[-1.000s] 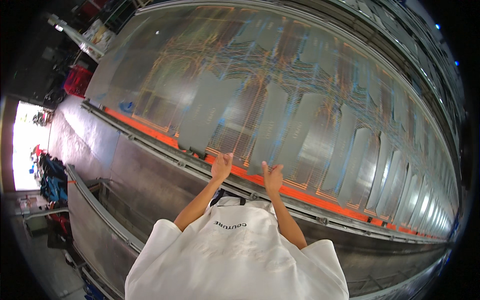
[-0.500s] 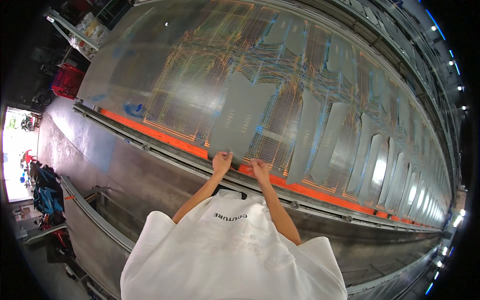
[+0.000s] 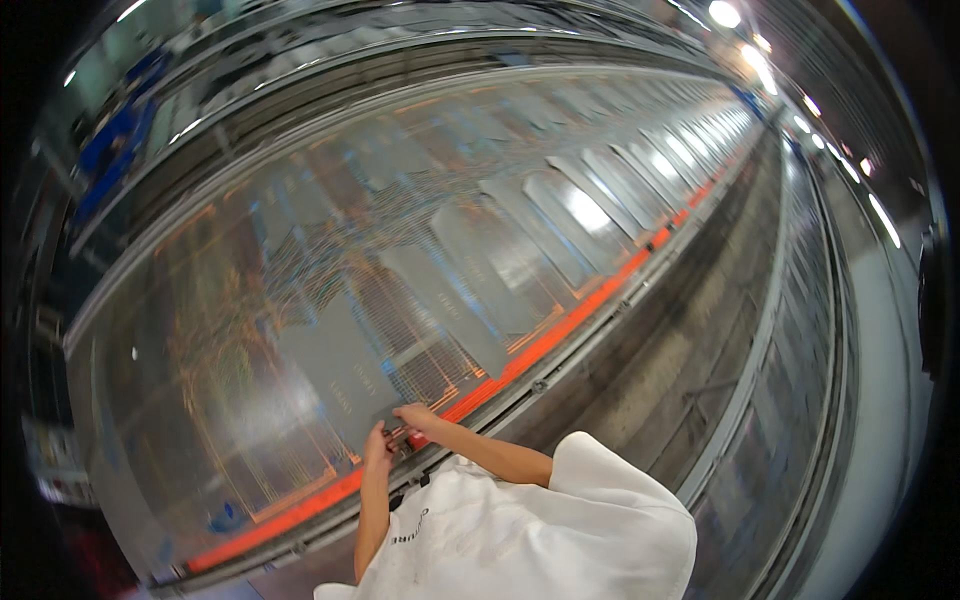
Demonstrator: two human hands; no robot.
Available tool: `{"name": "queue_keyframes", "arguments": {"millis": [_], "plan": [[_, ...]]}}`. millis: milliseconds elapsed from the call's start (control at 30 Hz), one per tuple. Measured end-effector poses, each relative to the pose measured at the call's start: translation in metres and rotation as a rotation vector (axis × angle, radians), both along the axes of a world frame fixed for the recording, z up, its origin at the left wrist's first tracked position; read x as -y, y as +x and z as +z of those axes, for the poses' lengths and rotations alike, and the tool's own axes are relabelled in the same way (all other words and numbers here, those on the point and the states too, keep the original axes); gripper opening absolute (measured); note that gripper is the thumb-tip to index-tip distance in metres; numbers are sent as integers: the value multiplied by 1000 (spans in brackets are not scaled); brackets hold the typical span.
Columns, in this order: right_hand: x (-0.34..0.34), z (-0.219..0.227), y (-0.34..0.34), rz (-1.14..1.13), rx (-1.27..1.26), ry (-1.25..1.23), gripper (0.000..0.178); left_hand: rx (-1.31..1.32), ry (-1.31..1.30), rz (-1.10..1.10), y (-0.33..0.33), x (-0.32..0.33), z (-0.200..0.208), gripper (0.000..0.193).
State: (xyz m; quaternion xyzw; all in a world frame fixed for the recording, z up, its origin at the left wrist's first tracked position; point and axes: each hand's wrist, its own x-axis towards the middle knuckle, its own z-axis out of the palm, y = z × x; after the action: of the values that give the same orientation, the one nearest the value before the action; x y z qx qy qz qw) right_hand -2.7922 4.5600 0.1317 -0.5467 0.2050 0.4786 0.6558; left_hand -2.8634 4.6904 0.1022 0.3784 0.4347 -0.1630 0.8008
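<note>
In the head view, a person wearing a white top (image 3: 560,515) is standing at a long metal-grey table (image 3: 120,430), which is stretching from the lower left of the frame to the upper right. The left hand (image 3: 379,447) and right hand (image 3: 415,419) are meeting just below the centre, close beside each other, fingers bending inward at the lower right corner of a flat grey panel (image 3: 335,360). The hands are showing small and slightly blurred, so I cannot tell whether the fingertips are pinching that corner or only touching it. The panel is lying flat left of centre, slanting up and to the left, with pale marks showing on it. An orange strip (image 3: 590,312) is running along the near edge of the table, just beside the hands. More grey panels (image 3: 450,300) are lying in rows toward the upper right, and fine orange and blue lines (image 3: 340,240) are crossing the surface around them. Bright lamps (image 3: 723,14) are shining at the upper right
</note>
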Motion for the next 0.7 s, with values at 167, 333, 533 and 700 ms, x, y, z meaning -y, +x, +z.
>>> {"name": "queue_keyframes", "arguments": {"millis": [167, 333, 533, 700], "plan": [[-22, 172, 26, 127, 885, -29, 40, 385, 708, -9, 26, -25, 176, 32], [-34, 248, 48, 91, 990, -2, 40, 532, 937, -38, 48, -28, 268, 41], [-41, 108, 61, 58, 1113, -225, 44, 448, 875, -209, 76, -43, 133, 48], [-14, -18, 25, 232, 877, -431, 46, 319, 907, -518, 27, -35, -28, 51]]}}
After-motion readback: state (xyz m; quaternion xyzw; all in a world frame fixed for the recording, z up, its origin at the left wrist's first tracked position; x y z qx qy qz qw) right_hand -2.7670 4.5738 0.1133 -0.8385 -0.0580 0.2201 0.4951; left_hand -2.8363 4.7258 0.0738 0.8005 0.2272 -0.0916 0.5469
